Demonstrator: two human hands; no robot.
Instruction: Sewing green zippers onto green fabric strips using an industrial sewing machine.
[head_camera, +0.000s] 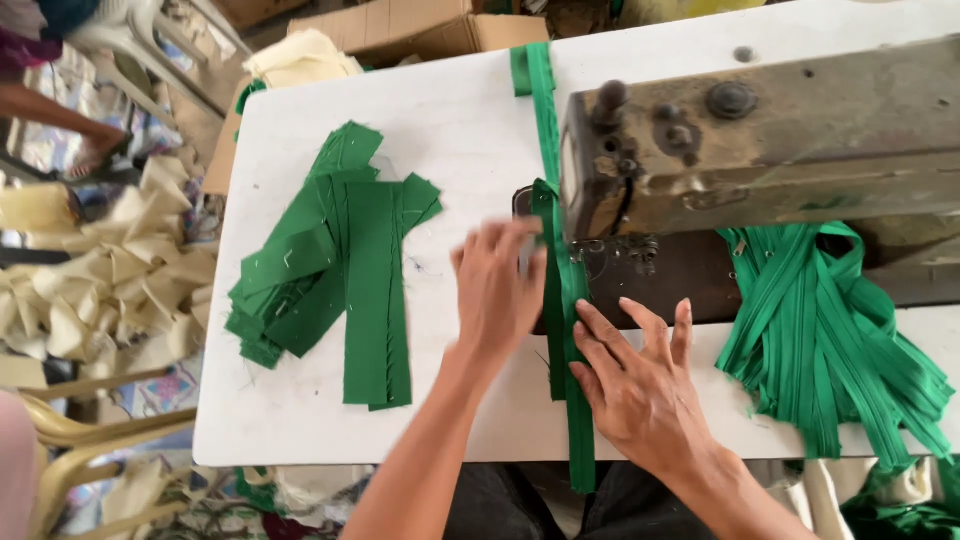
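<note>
The green strip (562, 300) runs six to twelve o'clock under the sewing machine (760, 140). Right hand (640, 385) presses it flat, fingers spread; left hand (497, 290), open, steadies its edge. Feed straight, I'd judge, fingertips clear of the needle.

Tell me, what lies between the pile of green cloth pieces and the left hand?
In the head view, only bare white table with a few loose threads lies between the pile of green cloth pieces and the left hand.

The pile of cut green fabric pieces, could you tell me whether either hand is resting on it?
No, the pile of cut green fabric pieces lies apart to the left, while both the left hand and right hand press the long green strip.
</note>
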